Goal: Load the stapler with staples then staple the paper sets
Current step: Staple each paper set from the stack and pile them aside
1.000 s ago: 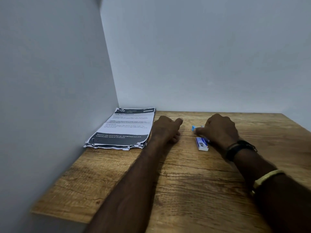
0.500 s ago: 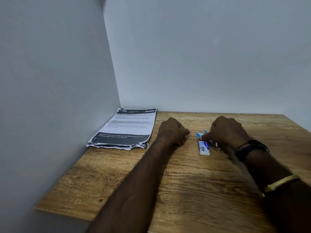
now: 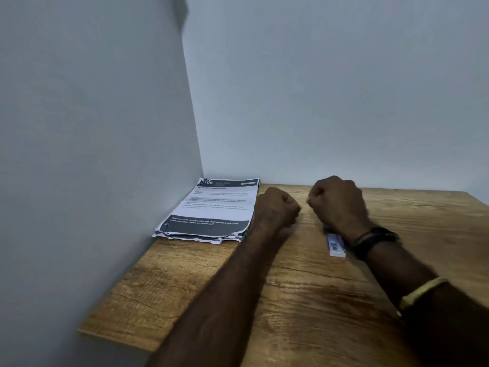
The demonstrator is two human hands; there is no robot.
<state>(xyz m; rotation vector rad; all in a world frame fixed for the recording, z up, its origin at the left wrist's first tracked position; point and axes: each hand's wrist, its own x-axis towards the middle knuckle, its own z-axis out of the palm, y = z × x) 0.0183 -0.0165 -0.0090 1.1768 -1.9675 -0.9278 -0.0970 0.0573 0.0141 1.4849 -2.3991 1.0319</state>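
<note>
A stack of printed paper sets (image 3: 211, 207) lies in the back left corner of the wooden table (image 3: 304, 300). My left hand (image 3: 277, 209) rests as a closed fist beside the stack's right edge. My right hand (image 3: 337, 202) is raised a little above the table, fingers curled into a fist; nothing shows inside it. Just under its heel a blue bit of the stapler (image 3: 326, 227) peeks out on the table. A small white and blue staple box (image 3: 335, 245) lies next to my right wrist.
Grey walls close the table at the left and the back. The table's left edge (image 3: 116, 287) drops off near the wall. A black band and a yellow band sit on my right forearm.
My right hand has lifted off the stapler and box and moved left toward my left hand, closing into a fist. My left hand's fingers have curled in; it stays beside the papers.
</note>
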